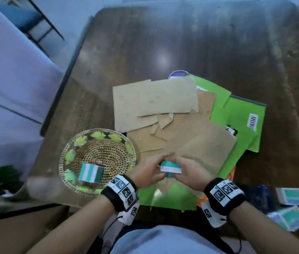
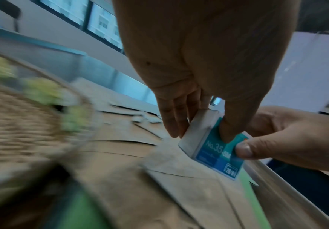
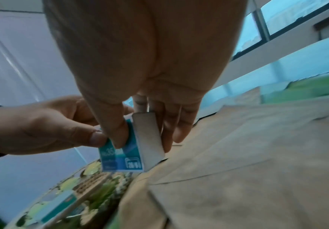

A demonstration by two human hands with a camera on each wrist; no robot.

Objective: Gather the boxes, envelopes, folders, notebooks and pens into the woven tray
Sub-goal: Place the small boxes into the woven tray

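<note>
Both hands hold one small teal-and-white box (image 1: 170,167) just above the brown envelopes (image 1: 200,143), right of the woven tray (image 1: 63,158). My left hand (image 1: 156,166) pinches its left end between thumb and fingers, and my right hand (image 1: 181,166) pinches its right end. The left wrist view shows the left hand (image 2: 200,133) on the box (image 2: 216,155), printed "No.35". In the right wrist view the right hand (image 3: 144,139) grips the same box (image 3: 120,158). A second teal-and-white box (image 1: 91,172) lies inside the tray.
Green folders (image 1: 244,121) lie under and right of the envelope pile on the dark wooden table (image 1: 181,43). Two more small boxes (image 1: 292,196) and blue pens (image 1: 262,195) sit at the near right edge. A purple round object (image 1: 179,74) peeks out behind the pile.
</note>
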